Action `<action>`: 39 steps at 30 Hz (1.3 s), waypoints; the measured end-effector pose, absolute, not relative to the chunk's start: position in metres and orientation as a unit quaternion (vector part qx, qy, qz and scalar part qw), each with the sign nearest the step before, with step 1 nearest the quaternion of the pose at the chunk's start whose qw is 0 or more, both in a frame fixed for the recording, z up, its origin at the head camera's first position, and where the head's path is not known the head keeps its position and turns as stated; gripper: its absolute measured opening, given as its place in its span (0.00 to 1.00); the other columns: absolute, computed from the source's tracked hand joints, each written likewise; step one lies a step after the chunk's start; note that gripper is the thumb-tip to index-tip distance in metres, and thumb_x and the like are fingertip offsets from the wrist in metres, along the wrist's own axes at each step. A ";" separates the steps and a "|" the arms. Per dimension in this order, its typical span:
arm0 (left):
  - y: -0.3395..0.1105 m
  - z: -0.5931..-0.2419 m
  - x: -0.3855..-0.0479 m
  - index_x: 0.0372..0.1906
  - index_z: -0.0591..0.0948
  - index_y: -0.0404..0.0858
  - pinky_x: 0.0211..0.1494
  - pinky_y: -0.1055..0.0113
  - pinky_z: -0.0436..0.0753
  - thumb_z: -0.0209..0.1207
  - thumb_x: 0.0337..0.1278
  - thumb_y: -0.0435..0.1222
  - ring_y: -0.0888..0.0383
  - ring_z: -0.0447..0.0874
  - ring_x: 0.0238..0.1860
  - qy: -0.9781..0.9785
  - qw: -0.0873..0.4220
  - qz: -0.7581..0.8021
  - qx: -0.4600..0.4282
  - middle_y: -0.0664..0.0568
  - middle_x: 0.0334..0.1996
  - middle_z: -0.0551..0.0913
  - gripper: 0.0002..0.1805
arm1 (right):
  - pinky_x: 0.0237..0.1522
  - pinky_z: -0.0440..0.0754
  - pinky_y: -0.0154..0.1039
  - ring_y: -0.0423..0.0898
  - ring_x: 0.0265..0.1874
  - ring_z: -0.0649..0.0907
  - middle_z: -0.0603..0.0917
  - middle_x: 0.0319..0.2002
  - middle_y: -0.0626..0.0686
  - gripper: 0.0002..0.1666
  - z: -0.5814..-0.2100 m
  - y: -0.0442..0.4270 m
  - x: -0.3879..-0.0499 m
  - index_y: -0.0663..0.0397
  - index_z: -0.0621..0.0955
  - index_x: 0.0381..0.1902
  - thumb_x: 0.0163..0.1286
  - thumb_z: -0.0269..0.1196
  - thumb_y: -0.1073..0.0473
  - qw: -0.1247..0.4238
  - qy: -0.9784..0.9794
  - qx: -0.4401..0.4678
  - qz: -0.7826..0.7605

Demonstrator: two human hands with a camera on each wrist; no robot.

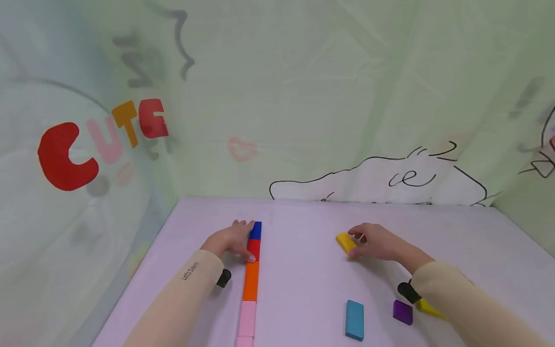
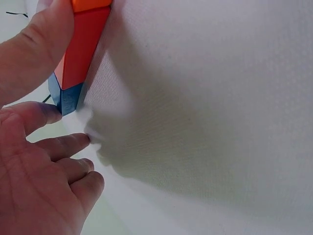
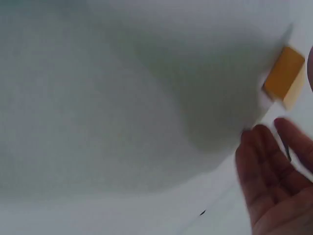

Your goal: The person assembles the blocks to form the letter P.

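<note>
A straight row of blocks runs away from me on the left in the head view: pink blocks (image 1: 247,319), an orange block (image 1: 251,282), a red block (image 1: 255,250) and, at the far end, a blue block (image 1: 257,230). My left hand (image 1: 231,241) touches the row's far part, thumb by the red and orange blocks. In the left wrist view its index fingertip meets the blue block (image 2: 71,98); the other fingers are loosely extended. To the right, my right hand (image 1: 377,242) is at a yellow block (image 1: 345,242), thumb and fingers spread apart around its right side.
Nearer on the right lie a light blue block (image 1: 354,320) and a purple block (image 1: 403,312). Another yellow block (image 1: 429,309) is partly hidden by the right sleeve (image 1: 459,294). Printed fabric walls (image 1: 303,96) border the pale table (image 1: 299,270) at the back and sides.
</note>
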State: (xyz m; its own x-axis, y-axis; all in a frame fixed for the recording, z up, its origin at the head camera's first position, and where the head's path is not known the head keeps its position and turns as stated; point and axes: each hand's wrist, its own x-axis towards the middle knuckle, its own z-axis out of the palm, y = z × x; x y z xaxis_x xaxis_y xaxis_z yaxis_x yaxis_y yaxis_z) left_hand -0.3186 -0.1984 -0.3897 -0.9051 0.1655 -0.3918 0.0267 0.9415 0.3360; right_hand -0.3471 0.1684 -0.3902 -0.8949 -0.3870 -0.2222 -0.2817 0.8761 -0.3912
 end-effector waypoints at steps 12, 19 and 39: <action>-0.202 -0.390 -0.317 0.82 0.55 0.38 0.79 0.40 0.63 0.74 0.55 0.42 0.39 0.47 0.83 0.961 0.213 0.169 0.040 0.38 0.81 0.56 0.54 | 0.41 0.86 0.44 0.48 0.33 0.78 0.83 0.35 0.56 0.21 -0.393 0.164 -0.337 0.66 0.81 0.42 0.61 0.75 0.55 0.108 0.974 -0.140 -0.142; -0.205 -0.393 -0.318 0.81 0.56 0.37 0.78 0.40 0.65 0.74 0.54 0.42 0.38 0.48 0.82 0.962 0.211 0.169 0.038 0.38 0.80 0.57 0.55 | 0.43 0.87 0.45 0.47 0.34 0.79 0.84 0.36 0.57 0.19 -0.393 0.170 -0.336 0.69 0.82 0.46 0.64 0.72 0.59 0.106 0.974 -0.125 -0.157; -0.199 -0.390 -0.319 0.82 0.54 0.39 0.79 0.41 0.65 0.74 0.55 0.43 0.40 0.47 0.83 0.962 0.211 0.165 0.047 0.40 0.81 0.56 0.55 | 0.50 0.88 0.46 0.47 0.39 0.82 0.88 0.43 0.56 0.16 -0.389 0.118 -0.362 0.63 0.87 0.48 0.63 0.73 0.63 0.135 0.953 -0.204 -0.178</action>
State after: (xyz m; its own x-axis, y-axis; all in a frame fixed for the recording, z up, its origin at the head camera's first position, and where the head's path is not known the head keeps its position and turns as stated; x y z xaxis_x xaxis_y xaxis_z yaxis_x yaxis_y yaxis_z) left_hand -0.3186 -0.1991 -0.3901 -0.9062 0.1603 -0.3913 0.0206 0.9410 0.3378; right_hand -0.3619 0.1180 -0.3888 -0.8806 -0.4366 -0.1844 -0.3407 0.8536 -0.3940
